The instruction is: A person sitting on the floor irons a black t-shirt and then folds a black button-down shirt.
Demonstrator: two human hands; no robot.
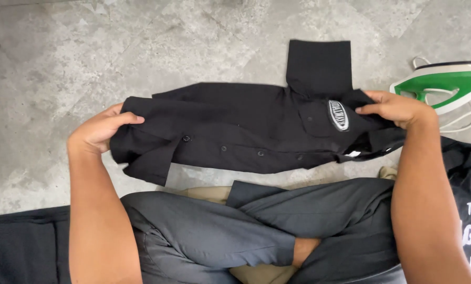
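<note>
Black button shirt (pixel 246 131): folded lengthwise, lying across the middle of the frame on the grey stone floor (pixel 62 63), 1 sleeve pointing up toward the top edge, oval patch toward the right. Your left hand (pixel 101 129), left of centre, has its grip closed on the shirt's hem end, thumb on top. Your right hand (pixel 395 108), right of centre, pinches the collar end. Both forearms reach in from the bottom edge. Green-and-white iron (pixel 445 84): on the floor, right edge. Your crossed legs in grey trousers (pixel 219 226): lower centre.
</note>
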